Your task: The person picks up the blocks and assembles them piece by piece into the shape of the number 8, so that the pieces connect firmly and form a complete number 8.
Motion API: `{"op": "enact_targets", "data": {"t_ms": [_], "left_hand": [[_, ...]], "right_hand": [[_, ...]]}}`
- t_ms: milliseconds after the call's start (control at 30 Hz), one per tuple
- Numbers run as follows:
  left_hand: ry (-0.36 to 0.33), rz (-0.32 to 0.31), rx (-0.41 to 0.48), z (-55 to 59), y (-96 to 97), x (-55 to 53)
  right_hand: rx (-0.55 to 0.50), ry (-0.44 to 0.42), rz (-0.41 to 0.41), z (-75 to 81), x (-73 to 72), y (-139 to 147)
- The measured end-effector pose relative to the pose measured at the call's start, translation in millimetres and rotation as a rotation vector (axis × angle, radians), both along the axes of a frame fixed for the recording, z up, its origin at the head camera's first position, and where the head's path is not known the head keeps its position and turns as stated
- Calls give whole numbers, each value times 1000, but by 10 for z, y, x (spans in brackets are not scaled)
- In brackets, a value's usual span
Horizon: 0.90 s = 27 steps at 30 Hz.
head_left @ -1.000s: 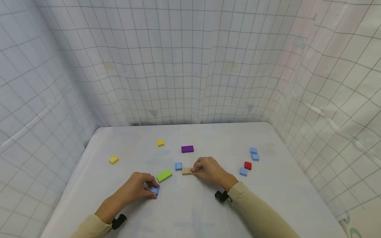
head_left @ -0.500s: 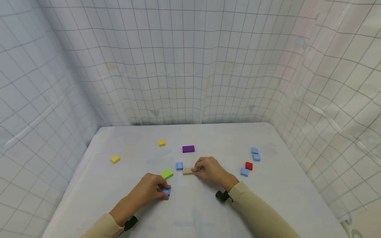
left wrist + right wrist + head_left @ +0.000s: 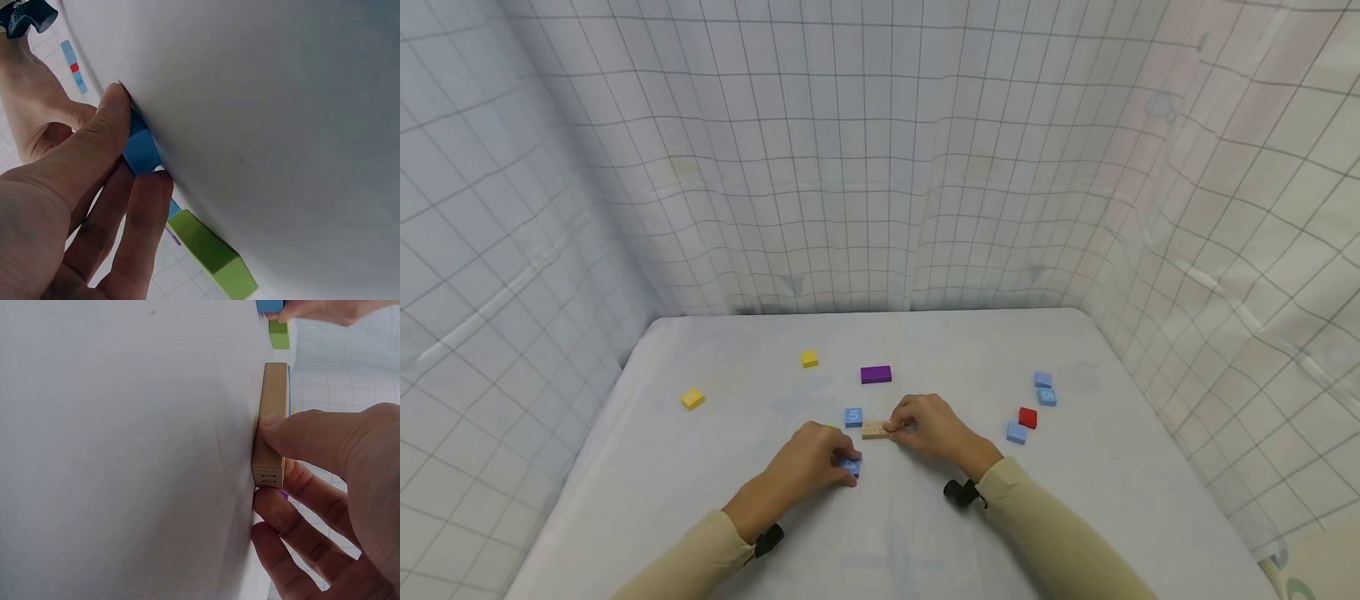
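Observation:
My left hand (image 3: 808, 467) pinches a small blue number block (image 3: 851, 467) between thumb and fingers, low over the white tabletop. In the left wrist view that blue block (image 3: 142, 152) shows under my thumb. My right hand (image 3: 934, 431) holds the right end of a wooden block (image 3: 873, 430), whose plain sides show in the right wrist view (image 3: 273, 400). A blue block marked 5 (image 3: 853, 417) lies by the wooden block's left end. The green block (image 3: 212, 255) is mostly hidden behind my left hand in the head view.
Farther back lies a purple block (image 3: 876, 375). Two yellow blocks (image 3: 808, 358) sit toward the left. At the right are a red block (image 3: 1027, 417) and several blue ones (image 3: 1017, 432). Gridded white curtains (image 3: 865, 167) enclose the table.
My left hand has slid right with the blue block, up close to the wooden block's near left side, and now covers most of the green block. My right hand stays put.

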<state>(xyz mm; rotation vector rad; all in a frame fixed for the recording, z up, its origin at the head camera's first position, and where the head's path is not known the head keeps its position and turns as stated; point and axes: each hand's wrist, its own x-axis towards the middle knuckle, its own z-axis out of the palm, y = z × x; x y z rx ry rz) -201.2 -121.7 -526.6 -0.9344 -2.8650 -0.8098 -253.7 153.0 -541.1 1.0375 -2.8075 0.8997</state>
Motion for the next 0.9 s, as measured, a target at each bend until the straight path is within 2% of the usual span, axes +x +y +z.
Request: {"op": "enact_targets", "data": {"t_ms": [167, 400, 667, 900], "left_hand": [[-11, 20, -23, 37, 66, -59], [-34, 90, -50, 58, 90, -118], [-66, 147, -25, 30, 96, -146], [-71, 154, 16, 42, 98, -152]], "right_hand": [[-11, 3, 4, -1, -5, 4], [-13, 14, 7, -11, 1, 3], [-11, 23, 7, -19, 4, 4], [-26, 39, 8, -13, 9, 9]]}}
